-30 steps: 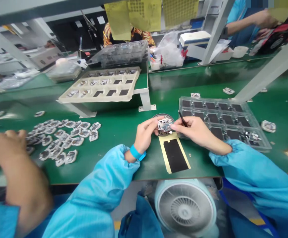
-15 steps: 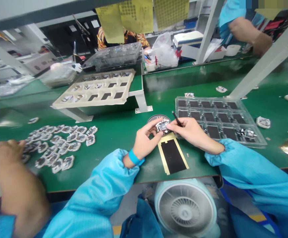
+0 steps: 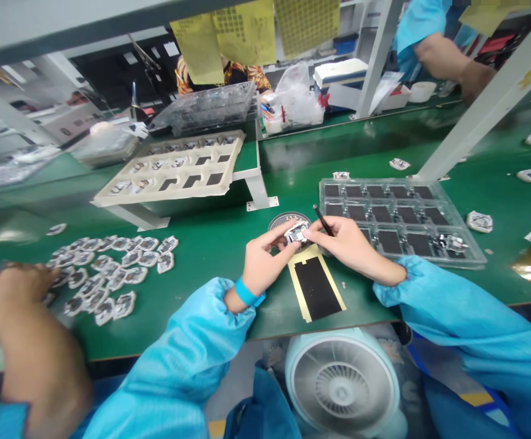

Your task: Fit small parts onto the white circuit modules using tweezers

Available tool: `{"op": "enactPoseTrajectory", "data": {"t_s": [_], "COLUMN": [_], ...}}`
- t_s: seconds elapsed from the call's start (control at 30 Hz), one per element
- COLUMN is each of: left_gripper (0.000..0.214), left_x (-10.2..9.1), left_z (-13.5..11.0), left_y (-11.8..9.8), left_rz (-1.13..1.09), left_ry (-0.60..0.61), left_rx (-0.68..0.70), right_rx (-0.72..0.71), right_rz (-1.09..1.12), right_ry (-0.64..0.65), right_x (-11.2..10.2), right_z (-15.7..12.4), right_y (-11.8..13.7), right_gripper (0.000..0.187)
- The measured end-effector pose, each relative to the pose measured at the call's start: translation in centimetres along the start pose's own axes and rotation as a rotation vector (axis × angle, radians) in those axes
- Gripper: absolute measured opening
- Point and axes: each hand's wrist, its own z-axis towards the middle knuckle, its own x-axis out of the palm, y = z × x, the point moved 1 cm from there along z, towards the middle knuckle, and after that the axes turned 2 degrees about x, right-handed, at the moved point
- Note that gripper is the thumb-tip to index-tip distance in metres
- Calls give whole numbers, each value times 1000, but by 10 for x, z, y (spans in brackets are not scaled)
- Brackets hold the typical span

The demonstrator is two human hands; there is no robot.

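My left hand (image 3: 267, 256) pinches a small white electronic part (image 3: 296, 232) with silvery circuitry, holding it tilted above the bench. Between the fingers of my right hand (image 3: 348, 244) is a slim black pen-like tool (image 3: 322, 220), its upper end pointing up and left. My right thumb and fingertip touch the part's right edge. Partly behind the part lies a round grey dish (image 3: 280, 218). Just below my hands, a yellow-backed sheet with a black adhesive panel (image 3: 319, 288) rests on the green bench.
Many similar white parts (image 3: 119, 268) lie to the left, beside a co-worker's hand (image 3: 16, 283). A clear tray (image 3: 470, 251) of dark rectangles sits on the right. A cream tray (image 3: 164, 190) stands on a raised shelf. A fan (image 3: 342, 390) is below the bench edge.
The view has shifted slightly. My hands stay together on the white part, which looks slightly turned. The co-worker's hand at left has moved a little toward the loose parts.
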Motion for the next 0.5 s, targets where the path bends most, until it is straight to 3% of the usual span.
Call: {"op": "enactPoseTrajectory", "data": {"t_s": [0.1,0.2,0.37,0.5], "left_gripper": [55,53,41,42], "left_x": [2,3,5,8], "left_z": [2,3,3,1], "left_y": [-2,-1,6,10], "left_rz": [-263,-375,-413,-284], "left_ry": [42,52,49,52], "left_rx": [-113,-138,-107,-108], "right_rx": [-116,-113,-95,-89], "right_rz": [37,85,56,-30], "right_ry": [-21,23,81,53], "right_x": [1,3,6,5], "right_z": [1,2,1,2], "right_y": [-1,-3,-5,-6], "right_gripper": [37,34,27,22]}}
